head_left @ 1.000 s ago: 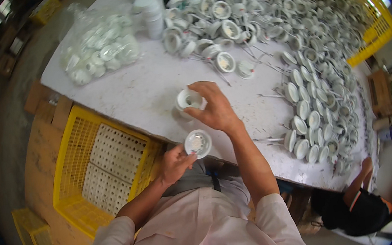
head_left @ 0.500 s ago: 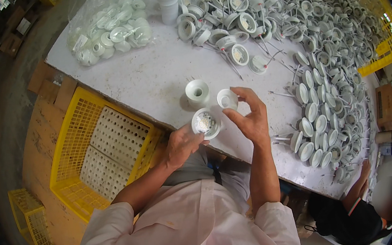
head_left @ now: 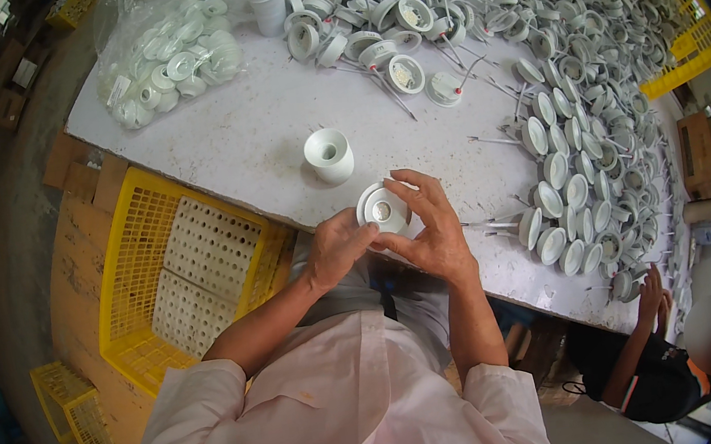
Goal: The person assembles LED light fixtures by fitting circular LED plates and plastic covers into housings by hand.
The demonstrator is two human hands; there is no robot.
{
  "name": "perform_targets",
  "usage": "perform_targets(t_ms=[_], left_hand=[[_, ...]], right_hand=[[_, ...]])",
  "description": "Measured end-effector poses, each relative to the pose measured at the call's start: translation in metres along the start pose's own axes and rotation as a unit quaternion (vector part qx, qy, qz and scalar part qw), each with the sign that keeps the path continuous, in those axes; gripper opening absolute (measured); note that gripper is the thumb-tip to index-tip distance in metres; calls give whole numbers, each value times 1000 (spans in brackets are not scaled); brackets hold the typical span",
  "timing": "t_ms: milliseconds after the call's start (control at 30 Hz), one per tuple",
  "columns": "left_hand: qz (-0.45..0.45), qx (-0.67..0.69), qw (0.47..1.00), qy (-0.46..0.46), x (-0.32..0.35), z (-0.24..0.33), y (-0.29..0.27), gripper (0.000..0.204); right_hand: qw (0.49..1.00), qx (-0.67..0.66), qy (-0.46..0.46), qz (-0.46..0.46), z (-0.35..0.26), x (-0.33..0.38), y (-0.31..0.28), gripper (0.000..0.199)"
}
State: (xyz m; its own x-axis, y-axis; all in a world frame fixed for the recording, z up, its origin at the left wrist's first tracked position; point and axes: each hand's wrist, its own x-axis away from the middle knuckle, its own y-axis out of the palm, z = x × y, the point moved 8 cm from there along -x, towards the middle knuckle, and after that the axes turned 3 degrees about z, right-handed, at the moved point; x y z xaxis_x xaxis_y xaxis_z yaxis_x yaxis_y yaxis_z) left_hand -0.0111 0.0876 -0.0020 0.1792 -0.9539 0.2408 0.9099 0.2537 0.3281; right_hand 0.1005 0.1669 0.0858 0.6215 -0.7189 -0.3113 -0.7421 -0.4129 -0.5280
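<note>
Close to my body, above the table's near edge, my left hand is closed on a round white lamp housing. A white cone-shaped reflector ring sits in the mouth of the housing, and a bit of the inside shows through its central hole. My right hand grips the ring's rim between thumb and fingers. Whether the ring is fully seated I cannot tell. Just beyond my hands, a short stack of similar white reflector rings stands upright on the white table.
Many wired lamp housings are heaped across the right and far side. A clear bag of white rings and a white stacked column are at far left. A yellow crate stands left, below the table edge. A co-worker sits lower right.
My right hand has brought the reflector ring leftward and down onto the housing in my left hand. Both hands now meet around the two parts. The whole view has shifted slightly.
</note>
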Motion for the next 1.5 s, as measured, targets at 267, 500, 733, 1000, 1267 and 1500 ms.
perform_targets(t_ms=[267, 500, 733, 1000, 1267, 1500], left_hand=[[10, -68, 998, -8, -2, -4, -2, 31], [57, -190, 980, 10, -7, 12, 17, 29], [77, -226, 970, 36, -14, 9, 19, 32], [11, -205, 978, -46, -24, 3, 30, 36], [-52, -82, 995, -22, -49, -8, 55, 42], [-54, -165, 985, -22, -94, -16, 90, 43]], right_hand=[[987, -143, 39, 63, 26, 18, -10, 56], [965, -169, 175, 97, 60, 33, 0, 26], [944, -180, 240, 135, 66, 39, 2, 17], [939, -166, 238, 187, 84, 52, -7, 15], [911, -88, 317, 249, 102, 66, -41, 23], [922, 21, 133, 363, 55, 95, -92, 29]])
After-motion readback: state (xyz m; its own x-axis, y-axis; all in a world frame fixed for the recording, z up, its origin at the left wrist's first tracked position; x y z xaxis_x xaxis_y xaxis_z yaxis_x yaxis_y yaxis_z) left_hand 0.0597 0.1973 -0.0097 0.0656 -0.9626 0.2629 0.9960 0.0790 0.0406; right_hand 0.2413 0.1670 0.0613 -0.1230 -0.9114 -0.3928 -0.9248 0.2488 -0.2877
